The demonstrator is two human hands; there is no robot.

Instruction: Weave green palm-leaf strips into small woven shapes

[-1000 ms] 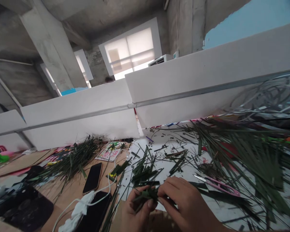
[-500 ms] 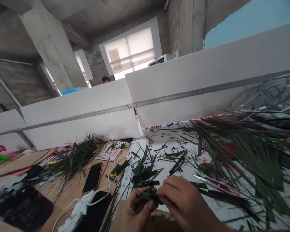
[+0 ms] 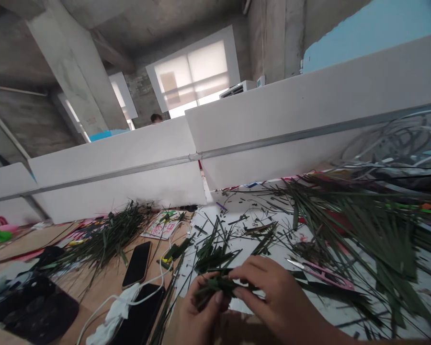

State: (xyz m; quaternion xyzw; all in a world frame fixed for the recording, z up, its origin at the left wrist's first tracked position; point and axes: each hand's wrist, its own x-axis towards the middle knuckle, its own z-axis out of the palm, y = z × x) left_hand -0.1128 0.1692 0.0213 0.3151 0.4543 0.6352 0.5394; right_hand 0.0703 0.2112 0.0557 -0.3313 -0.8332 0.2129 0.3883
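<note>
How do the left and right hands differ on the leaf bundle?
The left hand curls around the leaf bundle from its left; the right hand pinches its right side. The left hand's forearm is barely in view, while the right hand's extends toward the lower right. Both hands are bare.

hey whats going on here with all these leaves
A person is working a small bundle of green leaf strips with both bare hands: the left hand cradles it, and the right hand pinches it from the other side. Pink-handled scissors lie to the right, near long green leaves. A phone lies to the left.
</note>
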